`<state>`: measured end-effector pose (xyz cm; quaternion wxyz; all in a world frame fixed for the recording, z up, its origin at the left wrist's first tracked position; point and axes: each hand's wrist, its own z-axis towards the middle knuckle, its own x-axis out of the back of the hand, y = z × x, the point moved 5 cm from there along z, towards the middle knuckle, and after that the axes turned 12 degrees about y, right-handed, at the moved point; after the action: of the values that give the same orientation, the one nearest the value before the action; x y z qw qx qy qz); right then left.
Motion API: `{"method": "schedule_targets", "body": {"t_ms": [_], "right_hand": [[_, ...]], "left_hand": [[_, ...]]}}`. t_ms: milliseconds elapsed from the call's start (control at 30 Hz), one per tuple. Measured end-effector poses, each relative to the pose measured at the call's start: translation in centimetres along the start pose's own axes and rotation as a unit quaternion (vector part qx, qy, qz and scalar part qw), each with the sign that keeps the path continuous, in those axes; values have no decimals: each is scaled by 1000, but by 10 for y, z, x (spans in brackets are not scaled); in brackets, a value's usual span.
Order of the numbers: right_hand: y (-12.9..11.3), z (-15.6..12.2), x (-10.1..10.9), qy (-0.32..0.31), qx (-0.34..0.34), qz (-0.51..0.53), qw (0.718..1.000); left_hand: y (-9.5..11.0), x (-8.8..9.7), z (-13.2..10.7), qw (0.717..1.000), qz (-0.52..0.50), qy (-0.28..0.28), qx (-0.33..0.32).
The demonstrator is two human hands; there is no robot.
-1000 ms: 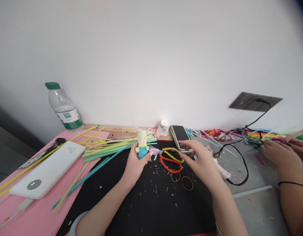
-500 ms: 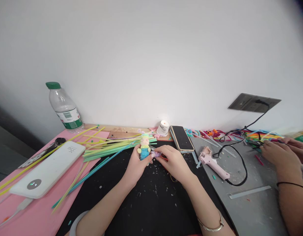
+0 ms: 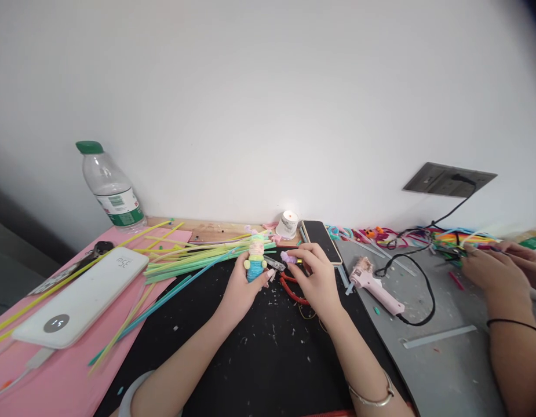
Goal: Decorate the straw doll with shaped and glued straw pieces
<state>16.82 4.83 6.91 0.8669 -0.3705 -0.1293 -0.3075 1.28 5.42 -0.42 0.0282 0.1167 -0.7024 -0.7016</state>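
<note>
My left hand [image 3: 240,286] is closed round a small pipe-cleaner doll [image 3: 255,258] with a blue body and a pale yellow-green head, held upright over the black mat [image 3: 268,353]. My right hand [image 3: 316,277] pinches a small purple fuzzy piece [image 3: 287,257] just right of the doll. Pliers with red and yellow handles [image 3: 289,284] lie on the mat under my right hand, their metal jaws pointing at the doll.
Green, yellow and blue sticks [image 3: 185,260] fan out to the left. A white power bank [image 3: 83,298] lies on pink paper, a bottle [image 3: 111,188] behind. A phone [image 3: 322,240], a candle [image 3: 289,223] and a pink glue gun [image 3: 374,286] are at right. Another person's hands [image 3: 489,266] work among coloured pipe cleaners.
My right hand came back from the glue gun side to the doll, picked up the purple piece and now lifts it slightly. The glue gun lies on the grey surface.
</note>
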Motion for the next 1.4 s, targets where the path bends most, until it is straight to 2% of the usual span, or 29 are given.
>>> {"method": "schedule_targets", "body": {"t_ms": [233, 467, 767, 967, 1233, 1400], "right_hand": [[-18, -11, -10, -21, 26, 67, 997], [-22, -23, -20, -15, 54, 21, 998], [-19, -26, -26, -8, 42, 11, 999], [-19, -26, -28, -1, 46, 9, 999], [-17, -26, -31, 5, 51, 8, 999], [-16, -25, -28, -5, 60, 15, 998]], "left_hand": [[0, -1, -3, 998, 58, -14, -34], [6, -3, -6, 989, 116, -27, -83], [9, -5, -10, 981, 160, -32, -103], [6, -5, -9, 984, 143, -30, -104], [5, -7, -9, 974, 192, -51, -107], [-2, -6, -5, 982, 156, -50, -90]]}}
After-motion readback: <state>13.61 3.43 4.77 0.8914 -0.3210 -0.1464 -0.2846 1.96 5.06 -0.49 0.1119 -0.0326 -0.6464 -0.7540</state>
